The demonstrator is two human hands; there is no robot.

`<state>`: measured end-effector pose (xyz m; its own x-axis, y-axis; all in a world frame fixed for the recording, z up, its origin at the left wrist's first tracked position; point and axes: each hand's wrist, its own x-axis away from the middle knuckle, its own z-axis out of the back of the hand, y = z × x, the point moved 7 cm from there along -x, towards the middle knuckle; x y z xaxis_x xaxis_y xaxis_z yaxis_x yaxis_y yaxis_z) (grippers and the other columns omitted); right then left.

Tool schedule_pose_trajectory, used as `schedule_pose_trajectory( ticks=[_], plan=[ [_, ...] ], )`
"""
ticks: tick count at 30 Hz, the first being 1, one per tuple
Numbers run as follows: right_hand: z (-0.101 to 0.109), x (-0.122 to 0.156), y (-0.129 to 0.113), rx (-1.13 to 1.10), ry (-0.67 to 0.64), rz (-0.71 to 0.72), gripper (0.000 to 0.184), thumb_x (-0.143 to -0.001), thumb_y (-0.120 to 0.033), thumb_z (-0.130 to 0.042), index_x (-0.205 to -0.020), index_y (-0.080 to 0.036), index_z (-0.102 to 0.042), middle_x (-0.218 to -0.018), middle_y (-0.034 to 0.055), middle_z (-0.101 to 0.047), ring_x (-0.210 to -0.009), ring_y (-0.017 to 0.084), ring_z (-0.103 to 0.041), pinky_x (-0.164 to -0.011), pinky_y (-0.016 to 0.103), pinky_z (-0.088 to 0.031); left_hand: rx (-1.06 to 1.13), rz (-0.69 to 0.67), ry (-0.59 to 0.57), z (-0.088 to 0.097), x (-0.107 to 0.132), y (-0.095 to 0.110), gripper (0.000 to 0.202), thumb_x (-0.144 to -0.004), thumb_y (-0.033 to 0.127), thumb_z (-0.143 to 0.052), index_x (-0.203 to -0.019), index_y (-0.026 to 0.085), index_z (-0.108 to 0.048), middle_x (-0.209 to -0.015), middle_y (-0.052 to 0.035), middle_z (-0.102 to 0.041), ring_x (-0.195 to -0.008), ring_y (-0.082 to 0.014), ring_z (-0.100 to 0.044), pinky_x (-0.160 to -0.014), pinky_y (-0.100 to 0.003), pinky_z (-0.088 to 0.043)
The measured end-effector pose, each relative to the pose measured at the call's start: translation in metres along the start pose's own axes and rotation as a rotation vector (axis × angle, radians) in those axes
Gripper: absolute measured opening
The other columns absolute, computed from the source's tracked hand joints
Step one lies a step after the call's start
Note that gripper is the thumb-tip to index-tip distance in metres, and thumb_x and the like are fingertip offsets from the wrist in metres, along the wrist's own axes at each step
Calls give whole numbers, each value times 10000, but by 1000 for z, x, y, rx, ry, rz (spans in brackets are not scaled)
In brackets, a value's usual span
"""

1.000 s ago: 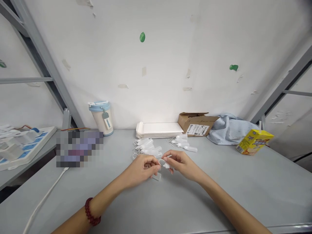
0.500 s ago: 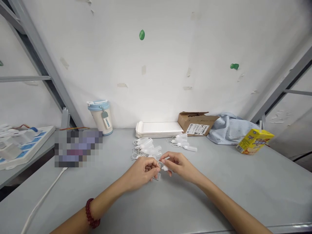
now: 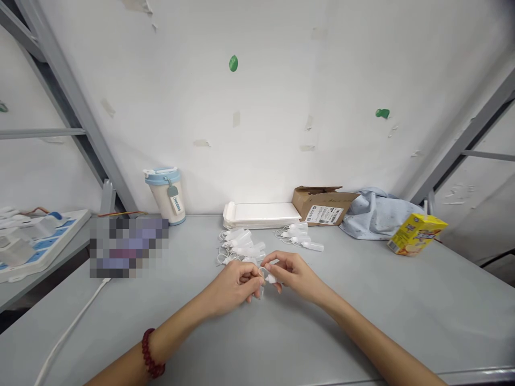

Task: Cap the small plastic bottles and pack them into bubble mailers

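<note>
Each grip — left hand (image 3: 235, 281), right hand (image 3: 292, 272) — is closed on the small white plastic piece (image 3: 270, 279) between them, just over the worktop (image 3: 362, 321). Short fingertip holds, wrists low, look steadiest; spare pieces (image 3: 241, 247) lie beyond.

Small assembly workshop: grey workbench (image 3: 362, 321), steel racking (image 3: 80, 107).

A blue-lidded cup (image 3: 166, 194) is standing left of centre; a cardboard box (image 3: 322, 206) and a yellow carton (image 3: 416, 234) are lying toward the right edge.
</note>
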<state>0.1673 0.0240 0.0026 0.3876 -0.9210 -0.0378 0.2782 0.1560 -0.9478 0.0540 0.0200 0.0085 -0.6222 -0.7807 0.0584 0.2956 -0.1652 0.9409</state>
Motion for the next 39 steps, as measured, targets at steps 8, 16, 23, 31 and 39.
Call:
schedule_pose_trajectory(
  ticks=[8,16,23,31,39],
  plan=[
    [6,3,-14,-43,-3,-6,302,-842,-451,-452,-898,-178,-570,-563,-32,-513,-482,70,-433,-466,201,-290,-59,-52,34,15,4,12,342,-850,346,-412,-668,132,-608,-640,-9,-597,-531,-85,-493,-535,-205,-382],
    [9,2,-12,-65,14,-7,317,-835,-482,-458,-890,-194,-577,-559,-34,-491,-501,79,-449,-471,207,-286,-30,-16,60,20,3,11,256,-804,371,-493,-774,148,-617,-671,-2,-600,-566,-99,-508,-547,-210,-394],
    [5,2,-11,-34,-7,-31,312,-845,-478,-439,-894,-198,-568,-576,-29,-503,-501,79,-432,-490,217,-312,-50,-8,50,13,3,11,222,-796,330,-488,-731,151,-602,-664,-2,-604,-572,-101,-521,-568,-213,-411],
    [2,2,-13,-12,-33,7,288,-865,-448,-419,-887,-194,-554,-594,-26,-514,-523,84,-447,-507,223,-309,-70,3,55,13,4,10,212,-783,325,-492,-697,156,-588,-639,1,-591,-569,-107,-516,-557,-217,-410],
    [10,2,-18,13,-9,29,284,-860,-444,-435,-898,-196,-568,-566,-38,-487,-520,90,-481,-476,217,-272,-75,-23,55,14,3,14,218,-793,330,-487,-722,157,-599,-655,3,-587,-577,-105,-519,-568,-216,-413]
  ],
)
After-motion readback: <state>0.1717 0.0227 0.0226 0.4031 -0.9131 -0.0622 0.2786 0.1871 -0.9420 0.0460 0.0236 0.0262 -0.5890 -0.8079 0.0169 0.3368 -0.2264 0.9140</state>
